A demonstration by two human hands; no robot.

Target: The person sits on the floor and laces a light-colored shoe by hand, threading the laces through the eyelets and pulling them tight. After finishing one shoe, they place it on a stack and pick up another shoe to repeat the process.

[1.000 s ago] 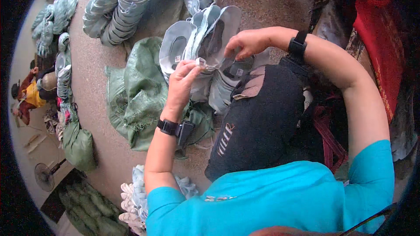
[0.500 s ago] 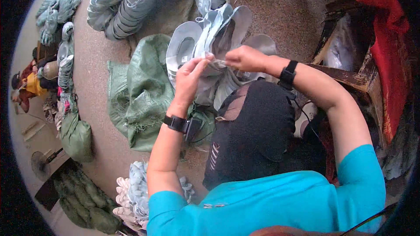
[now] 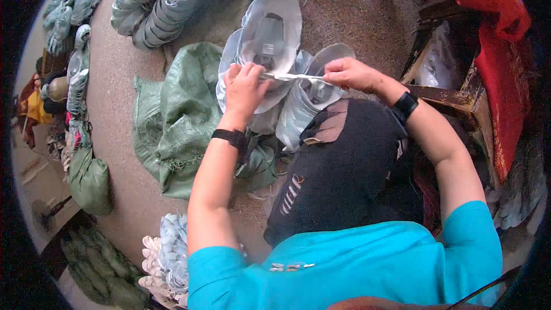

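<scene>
A white, twisted shoelace point(image 3: 299, 77) is stretched level between my two hands. My left hand point(image 3: 245, 89) is closed on its left end, in front of a pale grey shoe upper point(image 3: 290, 23) whose opening faces me. My right hand point(image 3: 357, 74) pinches the other end, above my dark-clad knee. Below the lace, more grey-blue shoe uppers point(image 3: 295, 117) are bunched by the knee. Another rounded upper point(image 3: 338, 53) shows just behind my right hand. The left fingertips are partly hidden.
A green woven sack point(image 3: 189, 109) lies left of the uppers. Stacked uppers point(image 3: 178, 17) stand at the far left, and a pale bundle point(image 3: 172, 252) is near my left elbow. At the right is a worn wooden frame point(image 3: 453, 99) with red cloth point(image 3: 502, 80).
My hands have moved apart, the right one going rightward, and the lace is now drawn straight between them. A grey upper now stands spread behind the left hand.
</scene>
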